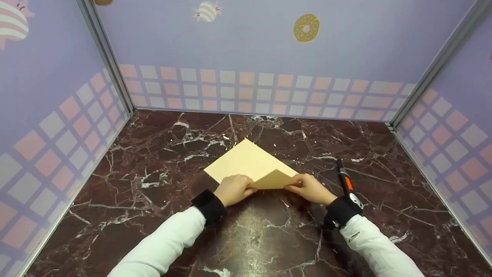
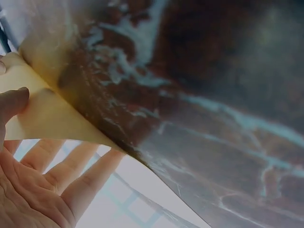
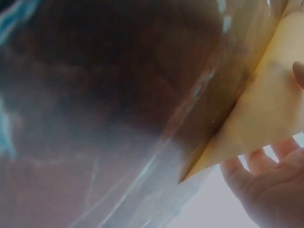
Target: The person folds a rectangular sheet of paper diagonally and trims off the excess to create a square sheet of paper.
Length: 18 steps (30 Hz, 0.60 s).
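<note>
Pale yellow paper (image 1: 238, 159) sits near the centre of my head view, a sheet turned cornerwise on the dark red, white-veined surface (image 1: 161, 231), one corner pointing to twelve o'clock and another to nine. At its four o'clock side I see a darker triangular flap (image 1: 276, 177) folded up over the sheet, its tip toward twelve. The left hand (image 1: 233, 189) is at the paper's seven o'clock, and its fingers pinch the near edge; my left wrist view shows the thumb on one face, the other fingers behind. The right hand (image 1: 311, 188), at four o'clock, pinches the same edge beyond the flap, again thumb against fingers. I cannot tell whether the edge between them touches the surface. Toward three o'clock from the paper lies a black stick-like tool (image 1: 346, 181) with an orange patch, its near end just beside the right black cuff (image 1: 343, 211). At twelve stands a lavender wall panel (image 1: 250, 50) with pink and white checks.
</note>
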Motion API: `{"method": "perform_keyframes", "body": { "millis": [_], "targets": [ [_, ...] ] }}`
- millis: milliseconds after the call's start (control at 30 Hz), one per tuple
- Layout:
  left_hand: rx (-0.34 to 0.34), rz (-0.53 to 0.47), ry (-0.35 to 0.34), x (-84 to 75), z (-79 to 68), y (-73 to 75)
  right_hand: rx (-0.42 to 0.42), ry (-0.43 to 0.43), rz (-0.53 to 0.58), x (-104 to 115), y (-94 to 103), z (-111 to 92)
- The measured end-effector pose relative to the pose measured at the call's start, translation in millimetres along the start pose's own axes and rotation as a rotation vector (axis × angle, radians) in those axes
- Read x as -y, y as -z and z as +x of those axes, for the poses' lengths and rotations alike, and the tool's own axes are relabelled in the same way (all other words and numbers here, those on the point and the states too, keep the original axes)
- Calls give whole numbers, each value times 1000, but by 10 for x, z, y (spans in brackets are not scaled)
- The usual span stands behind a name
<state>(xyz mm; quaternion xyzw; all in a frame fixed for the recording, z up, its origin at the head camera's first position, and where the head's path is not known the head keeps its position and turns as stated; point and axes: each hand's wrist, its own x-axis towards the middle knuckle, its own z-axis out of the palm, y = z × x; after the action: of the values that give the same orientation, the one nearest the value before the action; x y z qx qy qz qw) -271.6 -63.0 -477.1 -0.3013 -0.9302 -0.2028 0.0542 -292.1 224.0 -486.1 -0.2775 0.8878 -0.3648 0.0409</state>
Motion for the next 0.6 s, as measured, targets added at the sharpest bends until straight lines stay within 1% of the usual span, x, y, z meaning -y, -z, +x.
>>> {"method": "perform_keyframes", "body": {
  "millis": [67, 133, 367, 500, 600],
  "targets": [
    [0, -31, 35, -3, 3, 23, -2, -37, 38, 3, 17, 0],
    [6, -57, 63, -1, 8, 45, 0, -53, 57, -1, 36, 3],
    [47, -78, 111, 22, 18, 96, 7, -47, 96, -56, 94, -2],
    [79, -108, 141, 31, 27, 123, 8, -66, 101, -76, 122, -20],
    [82, -133, 157, 31, 27, 142, 2, -68, 94, -67, 136, -22]
  ]
}}
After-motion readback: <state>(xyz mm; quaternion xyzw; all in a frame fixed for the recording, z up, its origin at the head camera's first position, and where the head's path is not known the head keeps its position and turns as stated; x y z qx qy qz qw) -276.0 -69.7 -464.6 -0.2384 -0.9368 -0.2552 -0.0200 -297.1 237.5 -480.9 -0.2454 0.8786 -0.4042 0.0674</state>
